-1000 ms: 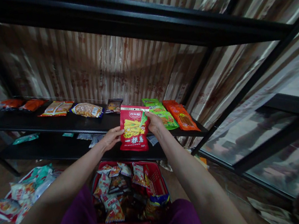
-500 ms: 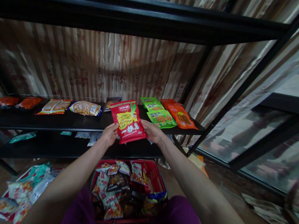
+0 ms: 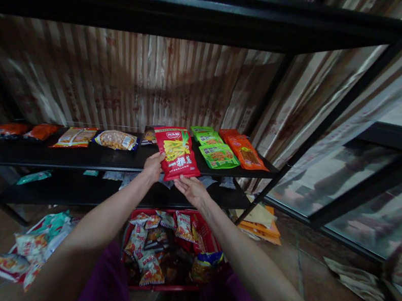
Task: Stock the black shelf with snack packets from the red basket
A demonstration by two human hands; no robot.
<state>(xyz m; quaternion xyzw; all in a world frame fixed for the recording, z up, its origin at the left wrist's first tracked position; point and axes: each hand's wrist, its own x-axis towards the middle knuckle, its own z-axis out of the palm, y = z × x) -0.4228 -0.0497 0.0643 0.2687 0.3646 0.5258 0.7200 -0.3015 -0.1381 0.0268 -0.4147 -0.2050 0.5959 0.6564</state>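
A red snack bag (image 3: pixel 177 146) with yellow sticks and a green stalk printed on it is tilted up at the front edge of the black shelf (image 3: pixel 140 158). My left hand (image 3: pixel 154 167) grips its left edge, thumb on the front. At the bottom edge, my right hand (image 3: pixel 193 191) holds the bag from below; part of its grip is hidden. Just right of the bag lie green snack bags (image 3: pixel 219 156) in a row, then orange snack bags (image 3: pixel 247 152). Behind its left side, a dark packet (image 3: pixel 148 136) is partly covered.
A red basket (image 3: pixel 162 288) of snack packets stands on the floor between my knees. Farther left on the shelf lie a peanut-like bag (image 3: pixel 116 140) and orange bags (image 3: pixel 41 131). Another heaped tray (image 3: pixel 9 275) is at floor left. A black upper shelf (image 3: pixel 181 30) spans overhead.
The red bag has moved slightly right and up, closer to the green bags. My right hand has shifted from its right edge to its bottom edge.
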